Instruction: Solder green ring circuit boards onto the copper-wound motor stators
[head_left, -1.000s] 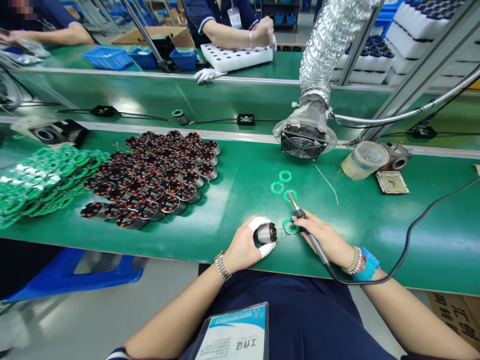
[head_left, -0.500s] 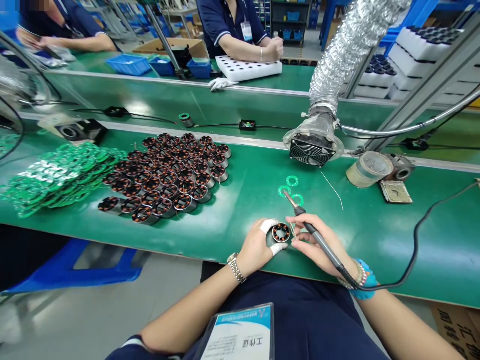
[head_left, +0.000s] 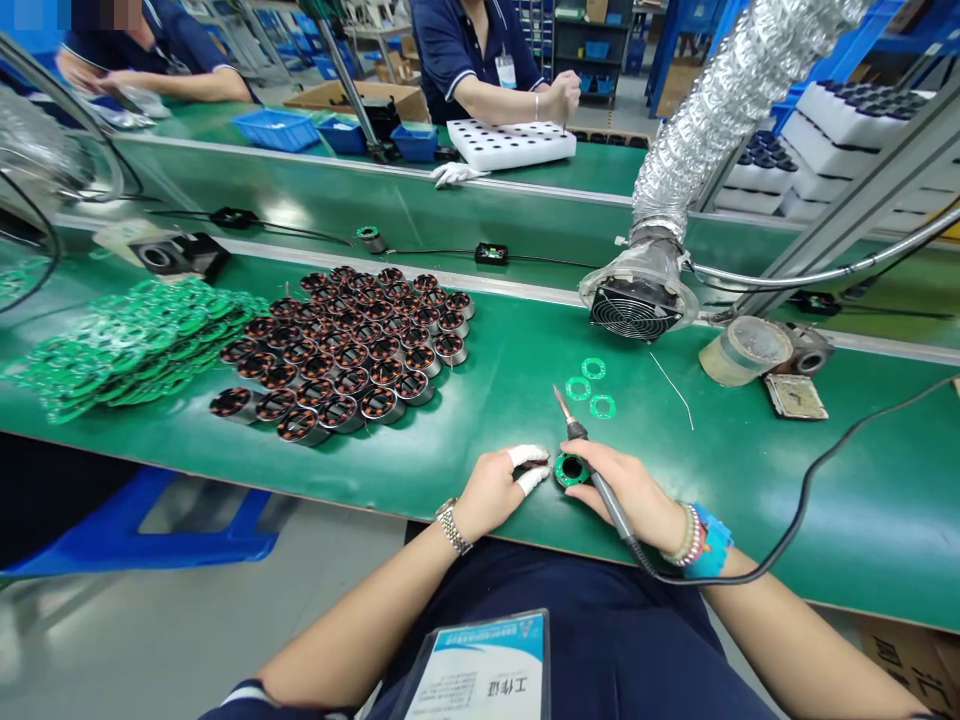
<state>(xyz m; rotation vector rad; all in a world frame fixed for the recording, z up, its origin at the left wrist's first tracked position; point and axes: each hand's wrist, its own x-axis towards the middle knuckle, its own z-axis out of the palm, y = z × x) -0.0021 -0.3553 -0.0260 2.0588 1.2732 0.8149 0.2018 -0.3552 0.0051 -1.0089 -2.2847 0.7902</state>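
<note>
My right hand (head_left: 630, 492) holds a soldering iron (head_left: 611, 500), its tip pointing up and away over the bench. The thumb and fingers of that hand also rest around a green ring-shaped circuit board (head_left: 560, 478) with a dark centre; whether it sits on a wound motor stator is hard to make out. Just left of it, my left hand (head_left: 491, 490), with white covers on thumb and forefinger, pinches a small dark reddish thing (head_left: 535, 463), mostly hidden. Beyond the hands lie three loose green ring boards (head_left: 602, 407).
Several wound stators (head_left: 349, 383) stand grouped on the left of the green bench (head_left: 480, 440), beside piled green board panels (head_left: 142, 345). A fume fan (head_left: 634, 312) hangs ahead; solder wire (head_left: 675, 392), a round tub (head_left: 742, 350) and a sponge tray (head_left: 796, 397) lie right. Co-workers sit opposite.
My left hand has moved slightly left and its fingers have closed together. The ring board, earlier edge-on in my right fingers, now faces up. The iron's tip has moved left, off the loose boards.
</note>
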